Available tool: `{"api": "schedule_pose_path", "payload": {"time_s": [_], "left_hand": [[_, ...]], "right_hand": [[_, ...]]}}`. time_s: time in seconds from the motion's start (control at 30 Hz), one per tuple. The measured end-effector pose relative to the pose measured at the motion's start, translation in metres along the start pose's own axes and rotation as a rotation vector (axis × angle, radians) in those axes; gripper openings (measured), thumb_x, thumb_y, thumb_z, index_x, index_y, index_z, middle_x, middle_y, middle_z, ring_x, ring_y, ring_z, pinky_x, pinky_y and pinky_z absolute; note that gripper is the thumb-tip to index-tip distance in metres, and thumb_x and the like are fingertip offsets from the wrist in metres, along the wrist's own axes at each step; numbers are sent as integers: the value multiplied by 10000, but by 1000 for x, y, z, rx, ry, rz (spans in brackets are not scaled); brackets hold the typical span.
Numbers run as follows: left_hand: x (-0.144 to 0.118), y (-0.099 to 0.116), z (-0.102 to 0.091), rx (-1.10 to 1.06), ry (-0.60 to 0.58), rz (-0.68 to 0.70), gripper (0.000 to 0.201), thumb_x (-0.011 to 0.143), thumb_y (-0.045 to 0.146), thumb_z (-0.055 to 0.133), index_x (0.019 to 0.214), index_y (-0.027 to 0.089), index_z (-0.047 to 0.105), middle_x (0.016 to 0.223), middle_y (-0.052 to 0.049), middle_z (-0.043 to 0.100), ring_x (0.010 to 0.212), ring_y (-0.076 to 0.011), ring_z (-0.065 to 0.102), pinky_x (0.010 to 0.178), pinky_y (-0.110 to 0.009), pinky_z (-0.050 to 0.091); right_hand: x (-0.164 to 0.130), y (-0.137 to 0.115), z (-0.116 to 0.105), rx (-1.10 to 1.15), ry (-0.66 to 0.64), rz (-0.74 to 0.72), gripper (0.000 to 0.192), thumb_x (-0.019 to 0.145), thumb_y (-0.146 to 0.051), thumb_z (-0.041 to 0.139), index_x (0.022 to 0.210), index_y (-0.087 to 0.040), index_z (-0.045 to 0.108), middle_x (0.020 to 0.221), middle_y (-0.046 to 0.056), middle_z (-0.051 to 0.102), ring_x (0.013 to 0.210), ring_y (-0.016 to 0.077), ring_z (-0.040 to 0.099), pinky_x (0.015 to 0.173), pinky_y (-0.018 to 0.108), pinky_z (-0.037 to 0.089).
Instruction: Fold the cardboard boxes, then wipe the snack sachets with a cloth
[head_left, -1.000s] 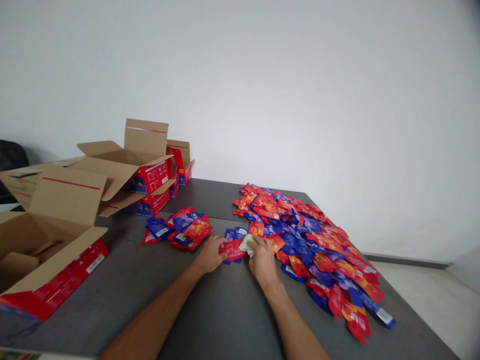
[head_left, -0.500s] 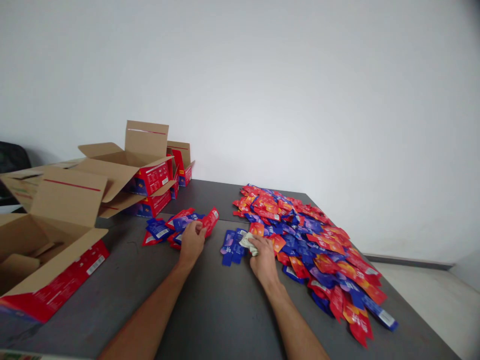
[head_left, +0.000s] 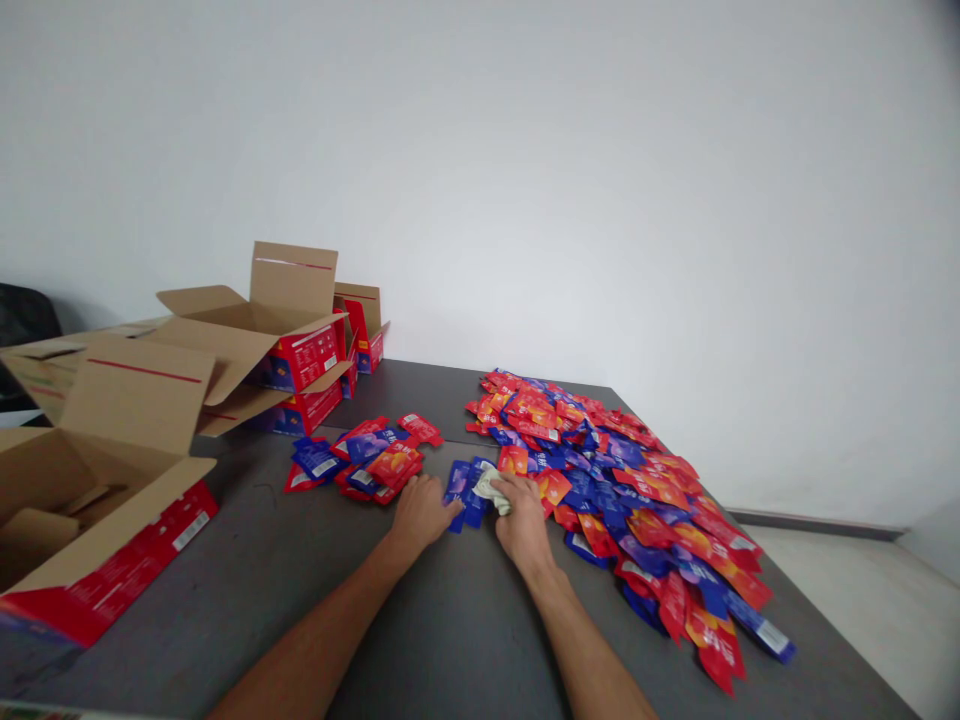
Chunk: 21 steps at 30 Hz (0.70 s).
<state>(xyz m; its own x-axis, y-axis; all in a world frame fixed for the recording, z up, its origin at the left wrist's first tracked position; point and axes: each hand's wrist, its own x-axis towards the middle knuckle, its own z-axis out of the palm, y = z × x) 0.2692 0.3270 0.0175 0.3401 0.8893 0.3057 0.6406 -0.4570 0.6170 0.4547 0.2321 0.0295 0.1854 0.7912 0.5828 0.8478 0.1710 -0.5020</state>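
Head view, only one:
Left hand point(head_left: 424, 512) low over table point(head_left: 450, 630), fingers bent and close together, thumb out to the right, at near-left edge of left blue packet point(head_left: 458, 482); can't tell whether pinching it or only touching

Right hand point(head_left: 521, 515) bunched around crumpled whitish cloth point(head_left: 491, 488), pinching it between thumb and fingers; cloth over right side of right blue packet point(head_left: 475, 505), can't tell how hard pressed down

Both blue packets flat on table between the hands, side by side, long way pointing away from the wearer, edges touching or nearly so

Left of these, just past left hand: small pile point(head_left: 364, 462), red and blue mixed, overlapping at odd angles; one red packet point(head_left: 421, 430) at its far right edge, printed label up

Right of right hand: big pile point(head_left: 600, 480), same red and blue, spread along right side of table from far end to near corner, nearest packets fanned out

Far left: near box point(head_left: 146, 560), flaps up and open, red printed side toward the piles; stacked boxes point(head_left: 306, 370) behind it, top one open; back box point(head_left: 371, 345) beyond, close to white wall point(head_left: 525, 200)
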Motion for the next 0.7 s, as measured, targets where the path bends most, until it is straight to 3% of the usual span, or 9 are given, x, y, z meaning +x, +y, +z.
{"api": "schedule_pose_path", "payload": {"time_s": [0.13, 0.23, 0.33, 0.43, 0.53, 0.63, 0.7], "left_hand": [[9, -9, -2, -265, -33, -181, 179, 597, 252, 725, 605, 200, 554, 605, 4, 569, 697, -197, 556, 686, -301, 364], [15, -13, -6, -410, -13, -204, 137, 644, 209, 648, 642, 202, 511, 610, 40, 542, 630, -146, 532, 618, -257, 372], [15, -8, -9, -755, -2, -271, 140, 663, 179, 611, 763, 203, 515, 662, 55, 539, 607, -113, 533, 576, -220, 389], [10, 0, -13, -1129, -121, -401, 425, 639, 126, 604, 1053, 215, 563, 770, 25, 619, 651, -129, 594, 595, -239, 449], [7, 5, -17, -1324, -276, -403, 736, 565, 33, 581, 1279, 195, 505, 930, -45, 691, 767, -166, 652, 674, -280, 498], [6, 3, -21, -1379, -378, -335, 837, 483, -34, 552, 1302, 133, 516, 986, -84, 713, 813, -169, 657, 687, -245, 484], [6, 1, -24, -1384, -423, -295, 842, 462, -41, 535, 1289, 119, 544, 1032, -101, 716, 877, -187, 659, 721, -245, 487]], "right_hand": [[-1, 1, 2, 35, -1, 13, 674, 548, 53, 453, 1094, -229, 730, 1173, 85, 672, 1096, 285, 554, 967, 452, 462], [0, 2, 2, 53, 13, 11, 673, 552, 46, 453, 1102, -229, 726, 1176, 87, 670, 1100, 283, 554, 976, 459, 456], [2, -1, -1, 80, 50, -19, 686, 575, 54, 436, 1136, -233, 704, 1223, 80, 646, 1142, 270, 535, 1000, 464, 440], [3, -12, -5, 136, 55, -113, 715, 609, 71, 416, 1205, -241, 659, 1311, 68, 592, 1224, 244, 486, 1043, 455, 410], [1, -28, -3, 177, -44, -243, 751, 638, 75, 419, 1272, -278, 610, 1385, 46, 541, 1285, 227, 441, 1079, 468, 375], [-3, -40, 3, 170, -203, -335, 782, 648, 73, 441, 1313, -316, 576, 1426, 23, 511, 1308, 225, 419, 1084, 474, 370], [-3, -41, 7, 144, -239, -335, 789, 644, 78, 449, 1314, -316, 578, 1433, 22, 507, 1312, 229, 410, 1089, 476, 367]]}}
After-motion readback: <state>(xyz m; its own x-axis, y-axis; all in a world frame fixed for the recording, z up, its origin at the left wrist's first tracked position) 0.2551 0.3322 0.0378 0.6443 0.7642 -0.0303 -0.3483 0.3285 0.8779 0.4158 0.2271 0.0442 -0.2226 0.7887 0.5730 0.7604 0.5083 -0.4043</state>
